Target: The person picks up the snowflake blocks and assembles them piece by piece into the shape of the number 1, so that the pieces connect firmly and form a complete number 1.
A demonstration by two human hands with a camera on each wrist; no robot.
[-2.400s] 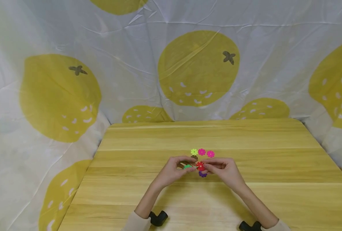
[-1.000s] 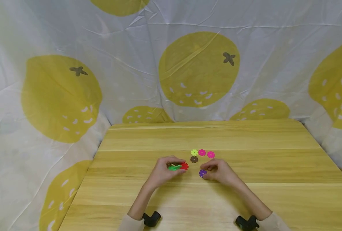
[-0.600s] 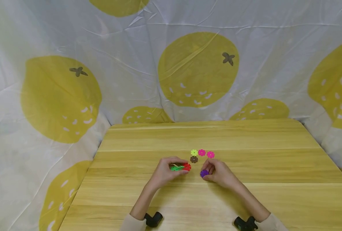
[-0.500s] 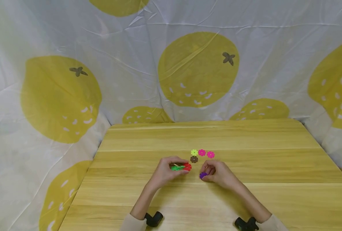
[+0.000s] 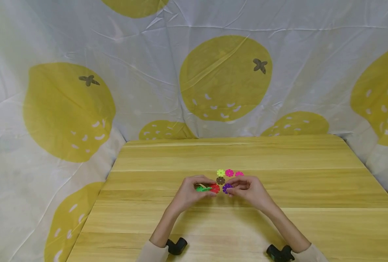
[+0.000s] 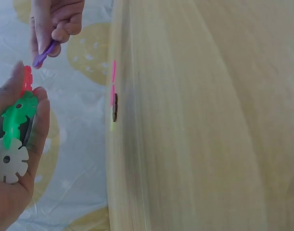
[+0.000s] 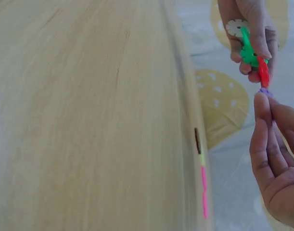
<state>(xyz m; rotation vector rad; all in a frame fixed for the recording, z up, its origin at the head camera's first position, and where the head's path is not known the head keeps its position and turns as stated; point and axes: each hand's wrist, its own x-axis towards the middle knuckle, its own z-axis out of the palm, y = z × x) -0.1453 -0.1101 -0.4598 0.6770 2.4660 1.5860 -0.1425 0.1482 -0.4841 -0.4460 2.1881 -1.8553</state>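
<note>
My left hand (image 5: 188,193) holds a chain of interlocking snowflake discs between thumb and fingers. In the left wrist view, the chain runs from a white disc (image 6: 9,161) through green discs (image 6: 22,108) to a red disc (image 6: 27,79) at its tip. Thumb and forefinger of my right hand (image 5: 252,187) pinch a purple snowflake disc (image 5: 227,188), facing the red disc across a small gap in the head view. Both hands are raised above the tabletop. Part of the purple disc hides behind the right fingertips.
On the wooden table (image 5: 279,156), just beyond the hands, lie a yellow disc (image 5: 220,173), a pink disc (image 5: 229,173), another pink disc (image 5: 239,174) partly covered by the right hand, and a brown disc (image 5: 220,180). A lemon-print cloth (image 5: 148,80) hangs behind.
My right hand let go of the red disc, which stayed with the left hand's chain. It then picked the purple disc off the table and brought it up and left towards the red one.
</note>
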